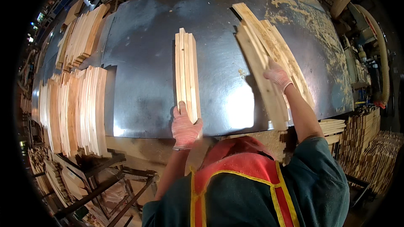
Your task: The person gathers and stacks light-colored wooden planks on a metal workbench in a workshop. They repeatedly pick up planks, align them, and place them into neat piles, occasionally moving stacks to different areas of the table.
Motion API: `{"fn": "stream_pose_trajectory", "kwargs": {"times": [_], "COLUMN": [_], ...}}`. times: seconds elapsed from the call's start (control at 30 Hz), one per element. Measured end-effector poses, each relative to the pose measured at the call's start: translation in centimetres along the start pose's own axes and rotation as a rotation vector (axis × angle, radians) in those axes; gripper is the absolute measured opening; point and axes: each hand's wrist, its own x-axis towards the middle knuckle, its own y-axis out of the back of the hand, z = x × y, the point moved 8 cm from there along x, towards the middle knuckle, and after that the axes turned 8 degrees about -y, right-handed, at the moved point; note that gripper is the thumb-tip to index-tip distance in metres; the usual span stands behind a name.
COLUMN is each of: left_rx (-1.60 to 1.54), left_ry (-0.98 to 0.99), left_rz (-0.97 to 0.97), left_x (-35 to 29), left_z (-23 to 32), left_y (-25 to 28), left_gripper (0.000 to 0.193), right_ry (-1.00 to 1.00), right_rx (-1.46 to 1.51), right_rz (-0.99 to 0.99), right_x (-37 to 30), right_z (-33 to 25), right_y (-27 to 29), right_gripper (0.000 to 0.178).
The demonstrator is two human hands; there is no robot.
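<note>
Leftmost, wooden slats stand packed on edge in a long stack (75,109) along the left side of the metal table (143,59), with a second, smaller stack (82,35) of the same slats farther back. Below the near stack, a dark metal frame (101,180) shows under the table's edge.

Toward the middle, a small bundle of slats (187,73) lies flat on the bare steel, running away from the person. The left hand (185,128), in a pinkish work glove, sits at the near end of this bundle at the table's front edge, thumb up along the left side and fingers curled against the end of the wood, so it is closed on the bundle.

Right of that, a looser pile of longer slats (263,54) lies at a slant, its far end pointing up and to the left, its near end overhanging the front edge. The right hand (277,76), also gloved, rests on top of this pile about midway along it, fingers bent over the upper slat; whether it grips or only presses down, I cannot tell.

Sawdust (311,21) covers the table's right part. Farther right, a ribbed hose (381,54) curves down, and more stacked wood (370,143) stands beside the table.
</note>
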Motion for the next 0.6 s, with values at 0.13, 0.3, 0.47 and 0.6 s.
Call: {"fn": "stream_pose_trajectory", "kwargs": {"times": [0.13,0.3,0.47,0.6], "left_rx": [-0.072,0.091,0.07,0.018], "left_ry": [-0.056,-0.038,0.093,0.057], "left_rz": [0.073,0.097,-0.016,0.018], "left_x": [0.1,-0.3,0.4,0.2], "left_z": [-1.1,2.1,1.5,2.0], "left_y": [-1.0,-0.2,-0.3,0.3], "left_gripper": [0.101,0.115,0.118,0.114], "right_ry": [-0.102,0.295,0.302,0.018], "right_rx": [0.081,0.031,-0.449,-0.698], "right_rz": [-0.221,-0.474,0.575,0.364], "right_x": [-5.3,-5.5,3.9,8.4], "right_z": [-9.5,-12.8,-6.5,1.0], "right_y": [-10.7,-20.4,1.1,5.3], "right_gripper": [0.093,0.085,0.058,0.086]}}
